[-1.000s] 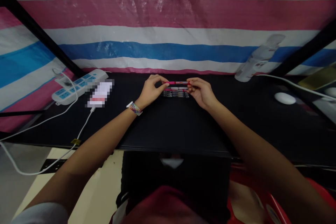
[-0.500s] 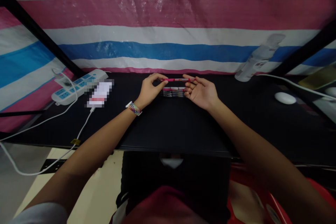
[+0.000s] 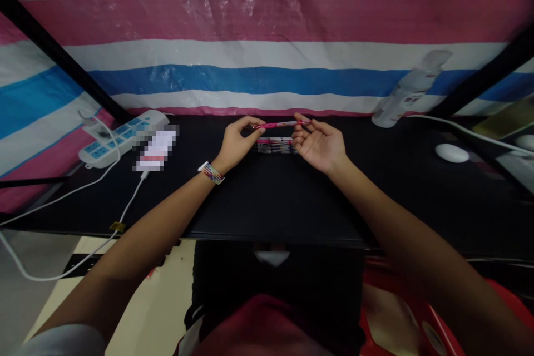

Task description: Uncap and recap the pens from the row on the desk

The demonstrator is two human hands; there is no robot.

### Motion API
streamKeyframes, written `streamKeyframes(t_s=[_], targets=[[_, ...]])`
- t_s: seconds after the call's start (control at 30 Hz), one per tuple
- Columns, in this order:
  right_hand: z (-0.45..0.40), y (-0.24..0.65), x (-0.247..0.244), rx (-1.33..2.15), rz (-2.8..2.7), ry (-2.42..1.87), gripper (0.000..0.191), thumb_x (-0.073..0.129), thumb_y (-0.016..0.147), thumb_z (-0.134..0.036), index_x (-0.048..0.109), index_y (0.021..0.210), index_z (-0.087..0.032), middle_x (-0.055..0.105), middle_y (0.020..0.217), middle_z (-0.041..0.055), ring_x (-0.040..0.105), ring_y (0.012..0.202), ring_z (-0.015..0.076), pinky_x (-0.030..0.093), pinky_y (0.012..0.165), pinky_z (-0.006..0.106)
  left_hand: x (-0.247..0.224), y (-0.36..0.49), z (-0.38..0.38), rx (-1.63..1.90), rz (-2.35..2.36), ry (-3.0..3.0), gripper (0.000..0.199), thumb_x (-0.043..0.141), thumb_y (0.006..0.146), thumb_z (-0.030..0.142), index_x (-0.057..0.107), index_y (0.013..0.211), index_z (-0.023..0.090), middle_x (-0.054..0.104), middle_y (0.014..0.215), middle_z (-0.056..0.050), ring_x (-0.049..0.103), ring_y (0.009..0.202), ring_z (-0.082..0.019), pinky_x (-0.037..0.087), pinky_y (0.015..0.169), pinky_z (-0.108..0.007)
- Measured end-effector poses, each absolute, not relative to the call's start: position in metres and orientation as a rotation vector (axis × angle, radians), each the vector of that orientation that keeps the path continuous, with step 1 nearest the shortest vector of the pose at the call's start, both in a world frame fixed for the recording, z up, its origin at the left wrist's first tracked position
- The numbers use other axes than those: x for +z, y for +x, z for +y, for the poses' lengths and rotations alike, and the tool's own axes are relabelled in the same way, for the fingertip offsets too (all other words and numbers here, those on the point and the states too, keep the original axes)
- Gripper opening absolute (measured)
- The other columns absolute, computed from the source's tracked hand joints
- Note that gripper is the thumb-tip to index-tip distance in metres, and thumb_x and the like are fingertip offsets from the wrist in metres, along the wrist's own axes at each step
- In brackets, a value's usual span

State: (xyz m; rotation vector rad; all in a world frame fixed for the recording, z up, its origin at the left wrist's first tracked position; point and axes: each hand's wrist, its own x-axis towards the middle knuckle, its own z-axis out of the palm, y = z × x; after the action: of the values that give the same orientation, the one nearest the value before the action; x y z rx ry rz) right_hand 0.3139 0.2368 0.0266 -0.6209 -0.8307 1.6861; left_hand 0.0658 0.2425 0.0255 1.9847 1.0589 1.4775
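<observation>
My left hand [image 3: 236, 143] pinches the left end of a pink pen [image 3: 282, 124] between thumb and fingertips. The pen lies crosswise, its right end slightly raised. At that end, my right hand [image 3: 320, 144] has its palm turned up, with thumb and finger at the pen's tip and the other fingers curled. Below and between the hands lies a stack of several pens [image 3: 275, 145] on the black table [image 3: 275, 194]. The right fingers partly cover the stack's right end.
A power strip [image 3: 124, 138] and a blurred-out phone [image 3: 157, 150] on a white cable [image 3: 132, 200] are at the left. To the right stand a clear bottle [image 3: 411, 92] and a white mouse [image 3: 451, 153]. A striped plastic sheet [image 3: 267, 22] hangs behind the table.
The pen's right end has risen a little, and the right fingers have shifted slightly at its tip. The left hand keeps its pinch. The whole view has shifted slightly.
</observation>
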Motion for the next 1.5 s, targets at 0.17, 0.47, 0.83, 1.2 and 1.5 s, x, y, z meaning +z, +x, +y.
streamKeyframes(t_s=[0.17, 0.47, 0.83, 1.2, 1.5], targets=[[0.237, 0.313, 0.026, 1.635, -0.860, -0.656, 0.025, 0.064, 0.089, -0.032, 0.072, 0.112, -0.024, 0.068, 0.086, 0.0056, 0.065, 0.082, 0.0213, 0.063, 0.077, 0.037, 0.026, 0.066, 0.242, 1.458, 1.066, 1.966, 0.011, 0.077, 0.097, 0.027, 0.080, 0.106, 0.021, 0.084, 0.110, -0.007, 0.077, 0.100, -0.021, 0.062, 0.093, -0.038], [0.231, 0.313, 0.031, 1.562, -0.944, -0.669, 0.032, 0.062, 0.093, -0.047, 0.073, 0.113, -0.025, 0.067, 0.089, 0.0073, 0.064, 0.086, 0.0251, 0.061, 0.078, 0.042, 0.026, 0.066, 0.241, 1.441, 1.082, 1.972, 0.012, 0.076, 0.098, 0.027, 0.081, 0.108, 0.022, 0.084, 0.110, -0.007, 0.076, 0.098, -0.021, 0.062, 0.092, -0.038], [0.229, 0.312, 0.035, 1.564, -0.954, -0.730, 0.029, 0.062, 0.092, -0.043, 0.073, 0.112, -0.025, 0.066, 0.091, 0.0078, 0.063, 0.085, 0.0236, 0.061, 0.078, 0.040, 0.026, 0.066, 0.240, 1.443, 1.066, 1.969, 0.013, 0.076, 0.098, 0.030, 0.080, 0.107, 0.021, 0.083, 0.108, -0.007, 0.076, 0.096, -0.021, 0.062, 0.090, -0.038], [0.233, 0.311, 0.028, 1.522, -0.935, -0.710, 0.033, 0.058, 0.089, -0.043, 0.073, 0.113, -0.025, 0.066, 0.089, 0.0088, 0.062, 0.084, 0.0250, 0.060, 0.077, 0.043, 0.025, 0.069, 0.240, 1.433, 1.055, 1.962, 0.011, 0.077, 0.096, 0.030, 0.080, 0.104, 0.023, 0.083, 0.104, -0.007, 0.076, 0.095, -0.021, 0.062, 0.089, -0.039], [0.236, 0.311, 0.025, 1.542, -0.820, -0.683, 0.021, 0.064, 0.088, -0.035, 0.073, 0.104, -0.025, 0.065, 0.086, 0.0066, 0.062, 0.079, 0.0212, 0.062, 0.077, 0.038, 0.025, 0.068, 0.240, 1.409, 1.031, 1.981, 0.011, 0.077, 0.097, 0.029, 0.081, 0.104, 0.022, 0.083, 0.102, -0.006, 0.076, 0.094, -0.020, 0.061, 0.089, -0.037]])
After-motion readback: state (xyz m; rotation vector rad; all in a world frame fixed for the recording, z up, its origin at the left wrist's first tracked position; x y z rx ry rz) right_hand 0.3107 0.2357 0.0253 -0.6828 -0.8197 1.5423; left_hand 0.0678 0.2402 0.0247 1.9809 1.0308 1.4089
